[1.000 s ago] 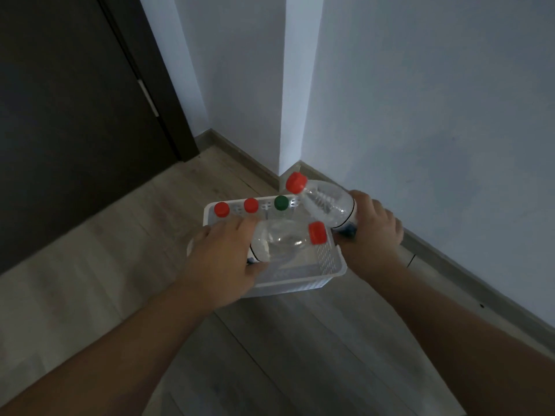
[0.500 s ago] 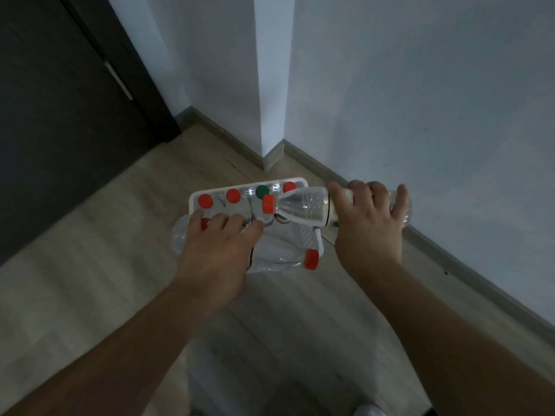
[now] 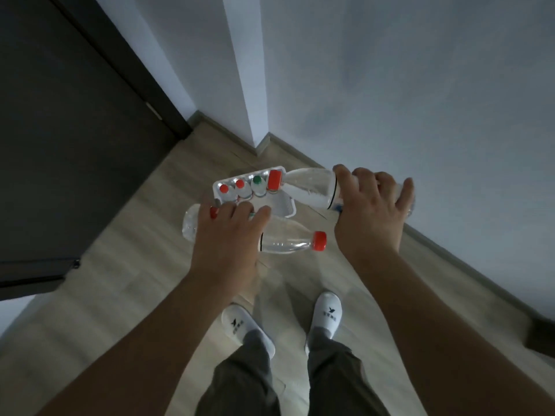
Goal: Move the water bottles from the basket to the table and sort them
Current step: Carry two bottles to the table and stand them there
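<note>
A white basket [image 3: 286, 207] sits on the wooden floor near the wall corner. Inside it stand several clear bottles, two with red caps [image 3: 232, 187] and one with a green cap [image 3: 257, 180]. My left hand [image 3: 228, 232] grips a clear bottle [image 3: 285, 240] lying sideways, its red cap pointing right, held above the floor in front of the basket. My right hand [image 3: 371, 211] grips another clear red-capped bottle [image 3: 309, 187] sideways over the basket's right end, cap pointing left. The table is out of view.
A dark door [image 3: 69, 139] fills the left side. Pale walls [image 3: 405, 100] meet at a corner behind the basket, with a skirting board along the right. My feet in white slippers [image 3: 327, 315] stand on the floor below the hands.
Both hands have risen away from the basket with their bottles as I stood up. The basket now looks smaller and farther, and my legs and slippers have come into view.
</note>
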`<action>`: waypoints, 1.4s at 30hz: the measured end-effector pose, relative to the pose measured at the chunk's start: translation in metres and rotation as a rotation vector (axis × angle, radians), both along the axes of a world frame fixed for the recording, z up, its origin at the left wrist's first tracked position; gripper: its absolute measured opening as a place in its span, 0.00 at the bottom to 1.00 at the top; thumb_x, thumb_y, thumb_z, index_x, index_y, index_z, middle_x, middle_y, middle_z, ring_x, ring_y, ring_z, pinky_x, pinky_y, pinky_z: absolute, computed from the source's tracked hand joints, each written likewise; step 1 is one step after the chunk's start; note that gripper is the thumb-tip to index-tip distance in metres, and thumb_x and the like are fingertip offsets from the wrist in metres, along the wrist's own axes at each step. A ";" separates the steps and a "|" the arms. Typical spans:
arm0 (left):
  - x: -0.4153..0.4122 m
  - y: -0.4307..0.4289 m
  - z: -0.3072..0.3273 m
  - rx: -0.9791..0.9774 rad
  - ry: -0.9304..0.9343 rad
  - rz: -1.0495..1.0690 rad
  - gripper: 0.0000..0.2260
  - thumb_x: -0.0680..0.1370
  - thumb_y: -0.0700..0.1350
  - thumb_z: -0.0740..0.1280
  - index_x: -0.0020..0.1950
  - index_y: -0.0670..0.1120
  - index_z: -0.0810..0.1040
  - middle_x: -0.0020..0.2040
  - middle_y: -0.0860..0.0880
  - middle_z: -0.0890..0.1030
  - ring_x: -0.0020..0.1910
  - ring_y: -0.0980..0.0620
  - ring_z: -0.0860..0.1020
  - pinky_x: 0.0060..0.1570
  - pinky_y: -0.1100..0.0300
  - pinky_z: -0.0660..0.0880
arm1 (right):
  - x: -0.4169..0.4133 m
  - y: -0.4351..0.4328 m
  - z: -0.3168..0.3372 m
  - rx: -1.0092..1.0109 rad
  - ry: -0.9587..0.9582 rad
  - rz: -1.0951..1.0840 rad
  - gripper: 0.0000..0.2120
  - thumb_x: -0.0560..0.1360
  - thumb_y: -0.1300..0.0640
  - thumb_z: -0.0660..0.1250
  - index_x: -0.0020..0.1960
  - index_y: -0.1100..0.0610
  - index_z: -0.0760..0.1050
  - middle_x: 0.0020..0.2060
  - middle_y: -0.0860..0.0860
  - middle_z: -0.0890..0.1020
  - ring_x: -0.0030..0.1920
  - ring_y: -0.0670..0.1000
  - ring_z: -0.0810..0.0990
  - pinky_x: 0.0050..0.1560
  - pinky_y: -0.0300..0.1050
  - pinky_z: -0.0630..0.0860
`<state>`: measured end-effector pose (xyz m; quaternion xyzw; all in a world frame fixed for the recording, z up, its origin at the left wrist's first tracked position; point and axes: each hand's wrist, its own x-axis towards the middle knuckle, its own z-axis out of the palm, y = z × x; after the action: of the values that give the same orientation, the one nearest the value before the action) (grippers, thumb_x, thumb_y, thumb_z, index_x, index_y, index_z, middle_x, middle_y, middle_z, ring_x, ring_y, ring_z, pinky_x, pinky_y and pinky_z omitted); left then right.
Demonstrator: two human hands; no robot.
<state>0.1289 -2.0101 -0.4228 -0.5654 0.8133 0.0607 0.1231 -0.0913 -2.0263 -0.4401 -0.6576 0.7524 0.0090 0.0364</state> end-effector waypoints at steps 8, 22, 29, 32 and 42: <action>-0.046 0.032 0.163 -0.133 0.078 -0.109 0.26 0.69 0.47 0.76 0.67 0.52 0.76 0.57 0.48 0.82 0.56 0.43 0.80 0.60 0.42 0.69 | -0.042 0.055 0.170 -0.051 -0.016 -0.100 0.36 0.72 0.64 0.68 0.75 0.44 0.62 0.68 0.51 0.75 0.70 0.61 0.68 0.76 0.72 0.49; -0.168 0.035 0.281 -0.210 0.067 -0.355 0.33 0.74 0.53 0.74 0.75 0.57 0.63 0.69 0.53 0.75 0.70 0.48 0.71 0.76 0.39 0.56 | -0.155 0.111 0.286 -0.222 0.018 -0.330 0.35 0.70 0.62 0.72 0.73 0.45 0.64 0.63 0.51 0.76 0.68 0.61 0.71 0.75 0.73 0.51; -0.221 0.019 0.296 -0.229 0.088 -0.544 0.32 0.74 0.52 0.75 0.75 0.58 0.66 0.69 0.53 0.76 0.69 0.48 0.73 0.75 0.42 0.57 | -0.192 0.135 0.301 -0.248 0.014 -0.561 0.35 0.73 0.60 0.71 0.75 0.45 0.61 0.65 0.50 0.75 0.69 0.60 0.69 0.77 0.71 0.49; -0.237 0.008 0.296 -0.246 0.138 -0.660 0.33 0.72 0.48 0.76 0.74 0.58 0.68 0.67 0.54 0.77 0.67 0.48 0.74 0.74 0.42 0.58 | -0.196 0.147 0.298 -0.281 0.042 -0.693 0.35 0.73 0.61 0.71 0.74 0.45 0.62 0.63 0.50 0.76 0.68 0.59 0.71 0.76 0.72 0.51; -0.303 0.009 0.296 -0.132 0.256 -1.148 0.30 0.75 0.49 0.75 0.75 0.58 0.68 0.67 0.55 0.77 0.67 0.49 0.74 0.74 0.43 0.61 | -0.174 0.227 0.311 -0.267 0.038 -1.180 0.35 0.77 0.55 0.70 0.78 0.41 0.57 0.72 0.49 0.71 0.75 0.58 0.64 0.78 0.70 0.43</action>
<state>-0.1742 -2.0011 -0.1267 -0.0296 0.9996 0.0013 0.0016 -0.2652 -1.7990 -0.1289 -0.1277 0.9853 -0.0957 -0.0610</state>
